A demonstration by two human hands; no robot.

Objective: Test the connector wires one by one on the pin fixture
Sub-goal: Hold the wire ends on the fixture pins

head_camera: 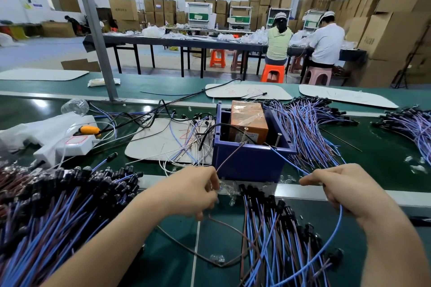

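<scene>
Bench (384, 154), green top. Blue box (249, 163) stands at the middle, just beyond both hands. An orange block (248, 116) sits inside it, and two metal pins stand up at its near rim: left pin (245, 134) and right pin (278, 140).

Left hand (191, 191): fingers curled, thumb and fingertips pinching a brown wire (229, 155). The wire runs up and right from the pinch to the foot of the left pin. Whether the tip truly touches the pin cannot be told at this size. Below the hand the same wire trails down over the bench to a small clear bulb (218, 259) lying near the bottom edge.

Right hand (342, 184): fingers curled, pinching a blue wire (288, 161). It runs up and left to the box rim beside the right pin; contact likewise not resolvable. Behind the hand the wire loops down in a wide arc toward the bulb end.

Hands are well apart, one on each side of the box front.

Surroundings:
- large pile of wires (58, 212) with black sockets, left of the left arm
- smaller bunch of wires (275, 228) between the forearms
- fanned heap of wires (307, 128) right of the box
- grey mat (158, 144) left of the box, with loose leads on it
- white power strip (70, 145) at far left
</scene>
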